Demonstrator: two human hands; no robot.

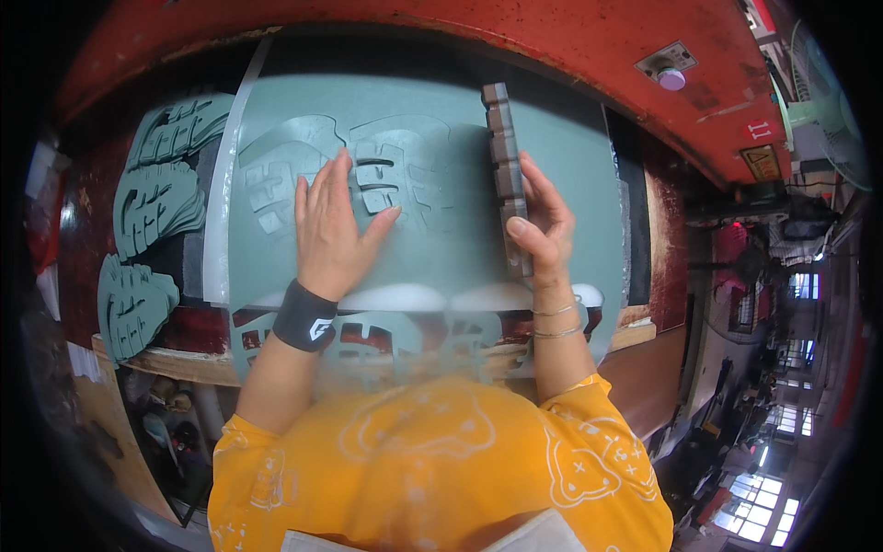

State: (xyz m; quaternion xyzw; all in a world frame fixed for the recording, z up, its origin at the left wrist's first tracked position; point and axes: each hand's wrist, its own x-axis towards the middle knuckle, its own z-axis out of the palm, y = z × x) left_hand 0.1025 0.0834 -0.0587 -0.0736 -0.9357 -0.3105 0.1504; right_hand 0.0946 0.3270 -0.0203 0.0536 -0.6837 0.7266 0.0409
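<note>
A grey-green sheet (561, 110) lies in front of me, with cut outlines of slotted, sole-like pieces in its left half. My left hand (329, 235) rests on it over these cuts, fingers stretched out and thumb apart, holding nothing. Beside its thumb is a slotted cut piece (375, 175). In my right hand (544, 225) is a brown, blocky cutting die (502, 152), stood on edge and seen narrow side on. The thumb lies on its near side and the fingers go behind it. Whether its lower edge touches the sheet, I cannot tell.
Stacks of cut slotted pieces (158, 210) lie at the left. A red machine body (414, 20) spans the far side, with a pale knob (671, 80) at right. Cut-through sheet waste (382, 333) hangs over the near wooden edge (193, 366).
</note>
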